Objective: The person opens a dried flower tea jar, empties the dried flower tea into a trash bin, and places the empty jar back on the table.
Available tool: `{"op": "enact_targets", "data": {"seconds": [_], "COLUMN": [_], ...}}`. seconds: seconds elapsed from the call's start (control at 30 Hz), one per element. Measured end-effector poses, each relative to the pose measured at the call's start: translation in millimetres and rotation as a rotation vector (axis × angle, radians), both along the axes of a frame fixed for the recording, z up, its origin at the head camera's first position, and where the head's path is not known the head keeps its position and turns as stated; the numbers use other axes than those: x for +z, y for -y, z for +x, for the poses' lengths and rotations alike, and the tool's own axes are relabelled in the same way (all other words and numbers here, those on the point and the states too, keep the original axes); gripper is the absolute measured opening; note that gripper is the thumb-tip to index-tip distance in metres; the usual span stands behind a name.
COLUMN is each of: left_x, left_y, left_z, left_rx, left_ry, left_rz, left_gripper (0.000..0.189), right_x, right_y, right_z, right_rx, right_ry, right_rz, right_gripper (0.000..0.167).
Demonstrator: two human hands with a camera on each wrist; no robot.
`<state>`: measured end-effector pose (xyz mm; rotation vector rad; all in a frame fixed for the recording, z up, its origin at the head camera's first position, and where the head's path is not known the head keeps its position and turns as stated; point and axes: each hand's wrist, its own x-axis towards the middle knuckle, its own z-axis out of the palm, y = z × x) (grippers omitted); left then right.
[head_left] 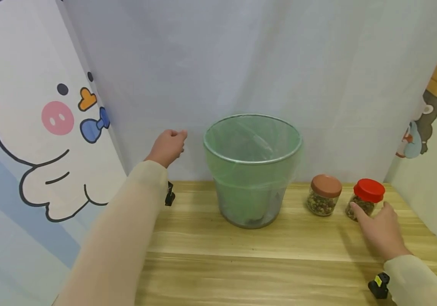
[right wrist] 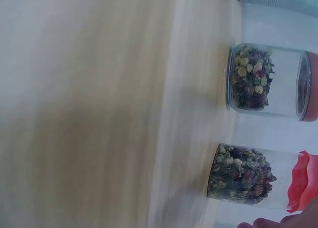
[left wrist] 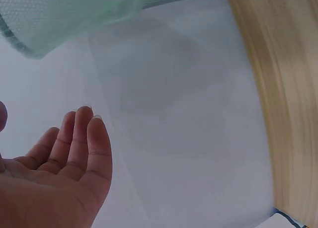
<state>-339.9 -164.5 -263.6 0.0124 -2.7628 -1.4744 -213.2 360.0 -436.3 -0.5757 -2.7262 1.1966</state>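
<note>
My left hand (head_left: 167, 148) is held in the air to the left of a waste bin (head_left: 252, 216) lined with a thin green bag (head_left: 249, 176). It holds nothing, and in the left wrist view its fingers (left wrist: 74, 143) are slightly bent. On the right, my right hand (head_left: 382, 229) reaches around the near side of a clear jar with a red lid (head_left: 369, 190), thumb and fingers spread apart. The jar contains dried flowers (right wrist: 241, 173). Whether the fingers touch it cannot be told. Beside it stands a similar jar with a brown lid (head_left: 326, 186), also partly filled with dried flowers.
A pale curtain (head_left: 317, 85) hangs behind the wooden table (head_left: 241, 272). Cartoon-printed panels (head_left: 31, 106) stand at left and right. Both jars stand upright to the right of the bin, near the table's back edge.
</note>
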Motion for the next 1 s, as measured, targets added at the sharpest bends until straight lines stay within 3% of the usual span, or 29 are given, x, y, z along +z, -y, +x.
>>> {"op": "enact_targets", "data": {"seconds": [0.13, 0.3, 0.53, 0.83, 1.0], "left_x": [7.8, 12.1, 12.8, 6.2, 8.5], "left_y": [-11.7, -22.4, -30.0, -42.4, -50.6], "left_z": [-2.9, -6.5, -11.1, -21.0, -21.9], "left_rx": [0.019, 0.035, 0.058, 0.068, 0.031], "left_ry": [0.013, 0.031, 0.06, 0.101, 0.102], "left_rz": [0.0, -0.05, -0.067, -0.025, 0.032], "left_gripper": [0.065, 0.065, 0.069, 0.05, 0.045], "right_x": [-1.5, -8.2, -16.0, -17.2, -21.5], "right_y": [1, 2, -14, -49, -50], "right_z": [-6.2, -17.5, -29.6, -35.0, -41.8], "right_rx": [-0.03, -0.038, -0.081, 0.14, 0.199], "right_ry": [-0.032, -0.127, -0.091, 0.02, -0.033], "right_rz": [-0.077, -0.06, -0.133, -0.147, -0.136], "right_gripper": [0.12, 0.112, 0.123, 0.118, 0.096]}}
